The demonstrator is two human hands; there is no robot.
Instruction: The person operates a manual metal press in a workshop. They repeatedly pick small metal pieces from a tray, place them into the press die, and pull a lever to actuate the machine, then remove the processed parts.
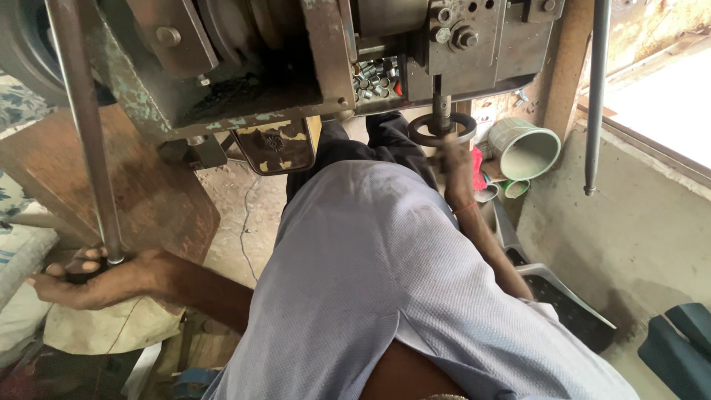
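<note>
worn press machine over a dusty workshop floor.
left hand curled around the lever's lower end; right hand at the metal ring under the ram, grip unclear.

You see one view only, from a camera worn on your head, so nothing is shared with a second view. It looks steeply down your own chest, and your pale shirt fills the lower middle, very close. The underside of the metal press spans the top edge, near the lens. Your left hand sits at the left edge, your right hand further off, upper centre. The concrete floor lies right.
</note>
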